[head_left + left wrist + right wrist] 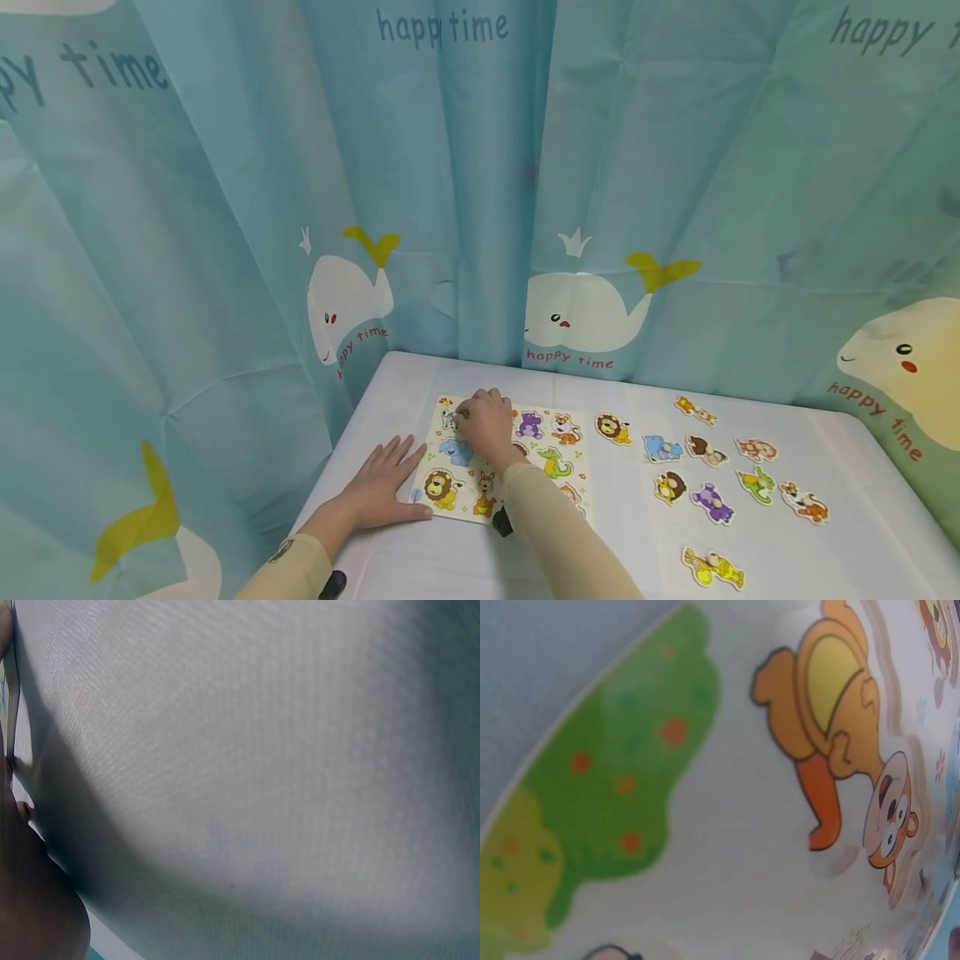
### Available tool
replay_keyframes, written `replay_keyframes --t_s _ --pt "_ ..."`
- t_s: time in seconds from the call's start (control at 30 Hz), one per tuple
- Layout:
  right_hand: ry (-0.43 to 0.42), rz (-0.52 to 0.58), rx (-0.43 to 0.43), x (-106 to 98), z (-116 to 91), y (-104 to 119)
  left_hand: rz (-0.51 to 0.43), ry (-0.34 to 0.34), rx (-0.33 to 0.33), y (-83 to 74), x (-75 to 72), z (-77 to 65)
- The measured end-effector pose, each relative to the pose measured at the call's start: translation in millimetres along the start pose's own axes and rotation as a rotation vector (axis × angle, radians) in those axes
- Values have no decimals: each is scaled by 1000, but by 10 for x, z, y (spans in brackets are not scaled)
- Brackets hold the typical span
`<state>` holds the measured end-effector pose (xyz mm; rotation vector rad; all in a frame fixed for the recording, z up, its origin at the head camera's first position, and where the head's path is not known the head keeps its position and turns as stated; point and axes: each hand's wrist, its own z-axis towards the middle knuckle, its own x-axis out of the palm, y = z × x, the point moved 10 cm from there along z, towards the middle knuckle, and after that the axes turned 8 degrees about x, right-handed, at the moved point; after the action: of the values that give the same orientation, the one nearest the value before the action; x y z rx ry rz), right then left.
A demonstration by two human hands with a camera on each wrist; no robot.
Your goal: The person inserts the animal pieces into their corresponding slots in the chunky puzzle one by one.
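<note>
A pale puzzle board point(495, 505) printed with animals lies on the table. Over its upper left part is my right hand point(486, 423), fingers bent and pinching a black-and-white animal puzzle piece point(449, 419) at its slot. That hand hides much of the piece. My left hand point(378, 487) lies flat with fingers spread at the board's left side, thumb at its lower left corner. In the left wrist view only the edge of the left hand point(45, 907) shows. The right wrist view has the board's kangaroo picture point(844, 712) and a green bush point(645, 757) close up.
Loose animal pieces lie right of the board: a lion point(613, 428), a blue one point(663, 448), a purple one point(712, 503), a green one point(756, 484), a giraffe point(712, 568) and several others. A blue whale-print curtain point(480, 208) hangs along the table's back and left sides.
</note>
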<state>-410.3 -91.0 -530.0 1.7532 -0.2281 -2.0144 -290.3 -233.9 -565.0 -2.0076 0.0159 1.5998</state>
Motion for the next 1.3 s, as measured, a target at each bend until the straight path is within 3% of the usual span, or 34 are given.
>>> replay_keyframes --t_s 1.1,1.3 --pt "-26 -28 32 1 -3 7 -3 -15 5 23 3 7" --pt "-52 -79 -5 -5 -31 46 -13 -13 3 -2 -9 -5"
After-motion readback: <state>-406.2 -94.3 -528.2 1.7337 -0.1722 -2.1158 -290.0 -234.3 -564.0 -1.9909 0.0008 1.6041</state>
